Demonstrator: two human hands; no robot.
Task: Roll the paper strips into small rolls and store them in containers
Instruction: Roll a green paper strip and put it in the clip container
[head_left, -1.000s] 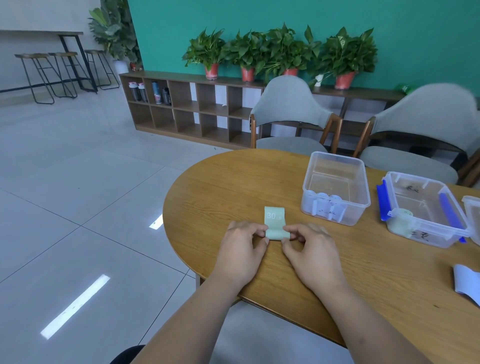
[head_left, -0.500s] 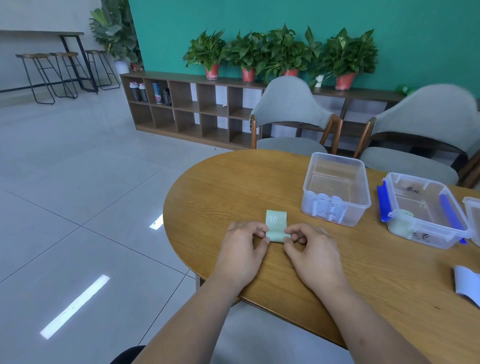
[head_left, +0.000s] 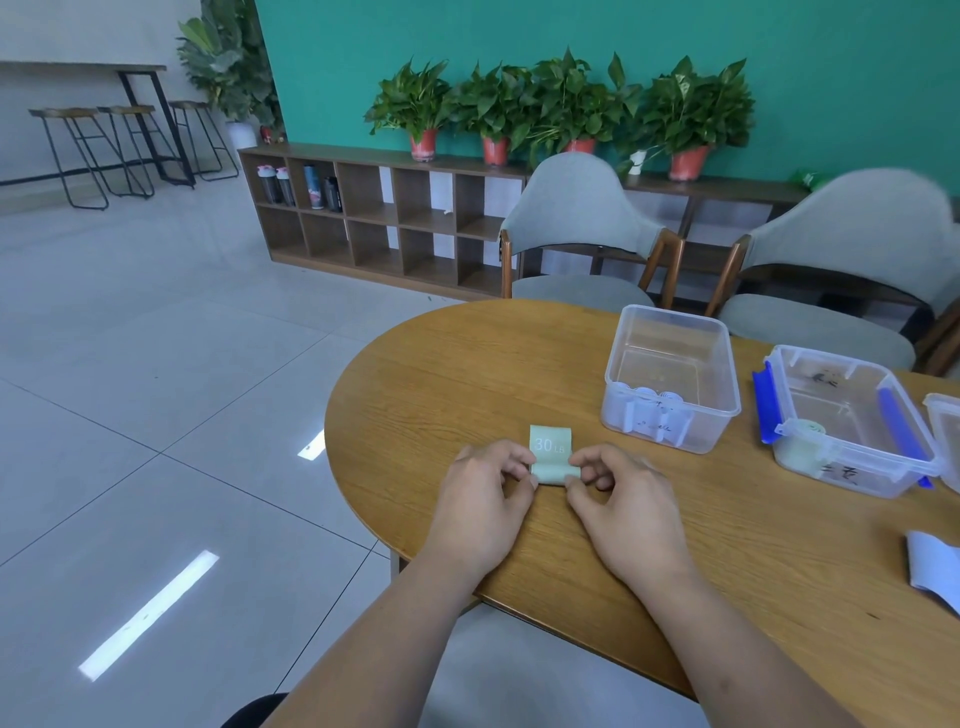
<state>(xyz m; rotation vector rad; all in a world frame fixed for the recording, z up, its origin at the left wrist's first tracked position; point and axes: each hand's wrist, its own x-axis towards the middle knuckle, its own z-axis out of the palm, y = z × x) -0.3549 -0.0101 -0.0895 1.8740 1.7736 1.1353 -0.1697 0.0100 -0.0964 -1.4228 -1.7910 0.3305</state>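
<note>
Wooden table (head_left: 441, 384) before a teal wall; a half-rolled green paper strip (head_left: 549, 451) was held near its near-left edge.
Its rolled near end was pinched by the left hand (head_left: 483, 501) and right hand (head_left: 626, 501), fingers curled; a clear container (head_left: 675, 318) and a blue-clipped container (head_left: 841, 361) were set well to the right.

A pale green paper strip (head_left: 549, 451) printed "30 LB" in white lies on the tabletop (head_left: 457, 374), near its rounded left end. The strip's near end is wound into a small roll set crosswise, each end pinched by one of the hands, left (head_left: 485, 499) and right (head_left: 623, 499). The short flat tail points toward the far edge.

Farther right stands a lidless clear container (head_left: 675, 316) with white rolls (head_left: 652, 399) upright against its near wall. Beside it is a blue-latched container (head_left: 831, 359) with a pale green roll (head_left: 808, 429) in its near-left corner.

A grey-blue strip (head_left: 932, 569) lies at the right edge, curled.
</note>
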